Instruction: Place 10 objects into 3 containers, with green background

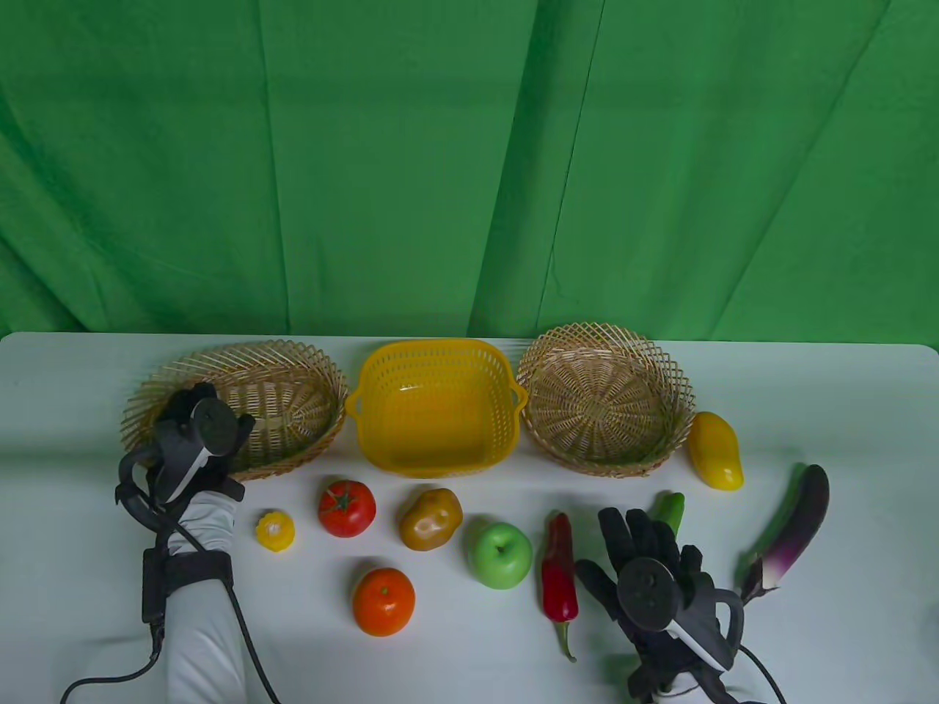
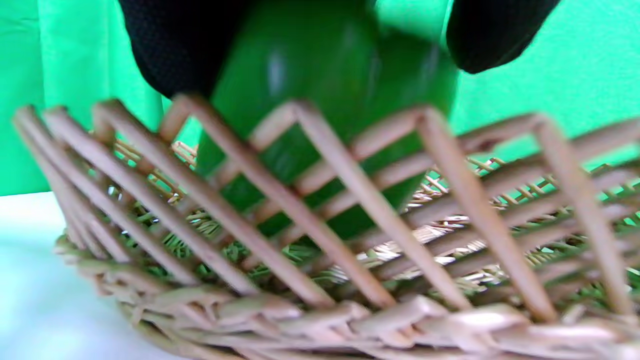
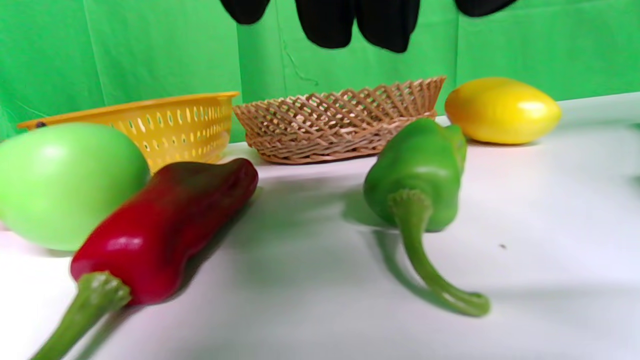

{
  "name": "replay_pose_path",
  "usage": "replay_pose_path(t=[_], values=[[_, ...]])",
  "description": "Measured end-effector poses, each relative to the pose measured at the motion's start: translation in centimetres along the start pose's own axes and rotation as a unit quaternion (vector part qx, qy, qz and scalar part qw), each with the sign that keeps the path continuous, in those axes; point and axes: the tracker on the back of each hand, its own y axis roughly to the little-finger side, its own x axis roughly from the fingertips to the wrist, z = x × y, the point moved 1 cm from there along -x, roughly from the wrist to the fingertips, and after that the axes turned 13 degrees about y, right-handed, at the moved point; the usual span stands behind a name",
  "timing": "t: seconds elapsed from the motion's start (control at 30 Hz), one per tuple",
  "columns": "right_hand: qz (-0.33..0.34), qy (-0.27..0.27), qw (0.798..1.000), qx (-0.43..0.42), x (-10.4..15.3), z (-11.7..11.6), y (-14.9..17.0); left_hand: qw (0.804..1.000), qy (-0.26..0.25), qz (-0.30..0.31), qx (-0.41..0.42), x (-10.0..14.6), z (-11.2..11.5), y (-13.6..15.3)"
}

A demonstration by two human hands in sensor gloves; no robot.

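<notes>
My left hand (image 1: 192, 402) is over the front left rim of the left wicker basket (image 1: 293, 359). In the left wrist view my left hand (image 2: 320, 45) grips a smooth dark green vegetable (image 2: 320, 125) just above the inside of that basket (image 2: 350, 310). My right hand (image 1: 637, 529) is open with its fingers spread, hovering over a green pepper (image 1: 670, 507). In the right wrist view its fingertips (image 3: 385, 25) hang above the green pepper (image 3: 417, 170), apart from it. The yellow plastic basket (image 1: 378, 440) and the right wicker basket (image 1: 550, 367) hold nothing.
In front of the baskets lie a corn piece (image 1: 275, 531), tomato (image 1: 346, 507), potato (image 1: 430, 519), orange (image 1: 384, 601), green apple (image 1: 500, 554), red pepper (image 1: 559, 576), yellow mango (image 1: 715, 450) and eggplant (image 1: 792, 532). A green curtain (image 1: 469, 161) hangs behind.
</notes>
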Motion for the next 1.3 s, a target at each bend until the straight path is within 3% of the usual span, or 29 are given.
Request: replay_pose_path(t=[0.3, 0.8, 1.07, 1.3], values=[[0.004, 0.001, 1.000, -0.007, 0.0, -0.1, -0.1, 1.000, -0.010, 0.023, -0.007, 1.6, -1.1, -0.1], [0.018, 0.007, 0.999, -0.032, -0.1, 0.2, -0.3, 0.993, -0.053, 0.102, 0.003, 7.8, -2.6, -1.3], [0.019, 0.008, 0.999, -0.043, -0.1, 0.3, -0.1, 0.988, -0.045, 0.143, 0.033, 10.5, -1.2, -1.6], [0.027, 0.011, 0.998, -0.047, 0.0, 0.4, -0.3, 0.987, -0.014, 0.160, 0.007, 12.1, 1.7, -2.0]])
